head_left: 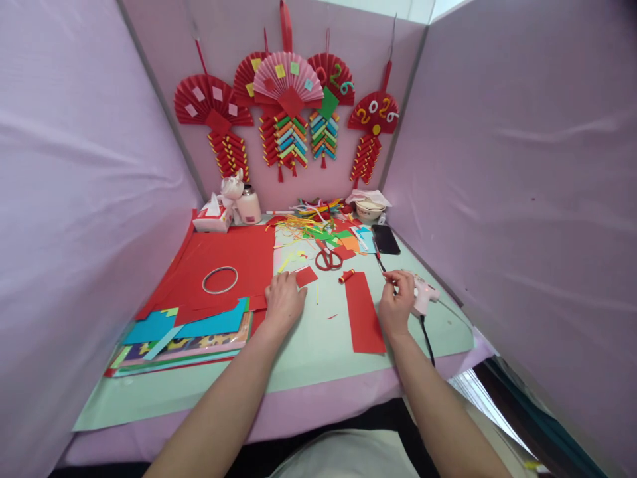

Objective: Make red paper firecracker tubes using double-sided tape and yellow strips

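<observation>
My left hand [286, 297] rests on the table with its fingers down and thumb apart, beside a small red paper piece [307, 276]. My right hand [397, 302] is closed around a slim, dark, pen-like tool [380, 261] whose exact kind is unclear. Just left of that hand lies a red paper strip [365, 315]. A small red paper roll with yellow ends [346, 276] touches or nearly touches the strip's top. Red-handled scissors [329, 257] lie between the hands, farther back. To the right of my right hand is a pale pink glue gun [422, 292].
Large red sheets [239, 252] carry a roll of tape, seen as a ring [219, 280]. Coloured papers [184, 338] are stacked front left. Scraps [323, 232], a phone [385, 239], a bowl [369, 211] and a tissue box [213, 218] lie behind. Paper fans [288, 76] hang on the wall.
</observation>
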A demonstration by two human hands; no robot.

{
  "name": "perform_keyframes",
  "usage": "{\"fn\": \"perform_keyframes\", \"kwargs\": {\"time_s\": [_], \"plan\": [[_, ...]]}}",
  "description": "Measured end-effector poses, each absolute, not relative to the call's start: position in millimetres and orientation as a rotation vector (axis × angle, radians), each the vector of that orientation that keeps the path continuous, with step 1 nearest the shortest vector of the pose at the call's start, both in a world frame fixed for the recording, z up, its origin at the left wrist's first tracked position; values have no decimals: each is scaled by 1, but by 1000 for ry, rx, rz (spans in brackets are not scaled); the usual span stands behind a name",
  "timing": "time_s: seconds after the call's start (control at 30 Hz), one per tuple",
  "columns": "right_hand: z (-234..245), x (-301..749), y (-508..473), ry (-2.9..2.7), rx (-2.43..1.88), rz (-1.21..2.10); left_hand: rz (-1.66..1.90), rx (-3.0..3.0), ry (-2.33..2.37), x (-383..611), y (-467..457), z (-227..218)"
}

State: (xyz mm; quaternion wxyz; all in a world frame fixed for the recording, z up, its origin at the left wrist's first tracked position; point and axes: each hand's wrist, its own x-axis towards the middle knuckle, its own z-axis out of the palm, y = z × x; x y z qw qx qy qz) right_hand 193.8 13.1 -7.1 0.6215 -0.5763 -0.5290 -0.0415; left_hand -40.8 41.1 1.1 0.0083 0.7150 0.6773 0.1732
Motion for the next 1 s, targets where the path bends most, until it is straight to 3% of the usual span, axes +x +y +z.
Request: {"fn": "perform_keyframes", "kwargs": {"time_s": [0.2, 0.37, 0.5, 0.73, 0.83, 1.0], "plan": [[22, 184, 15, -1366, -1289, 2, 539, 2199, 2143, -40, 41, 1], [41, 143, 47, -1871, -1415, 331, 512, 2243, 2153, -39, 40, 0], [33, 103, 76, -2058, -1679, 408, 479, 2350, 2080, -39, 37, -2], [10, 73, 102, -1956, -1744, 448, 467, 2366, 2035, -37, 33, -1], [12, 76, 104, -1871, -1666, 492, 664, 2233, 2023, -37, 34, 0], [30, 88, 76, -1762, -1376, 466, 1409, 1583, 1711, -38, 47, 3]]}}
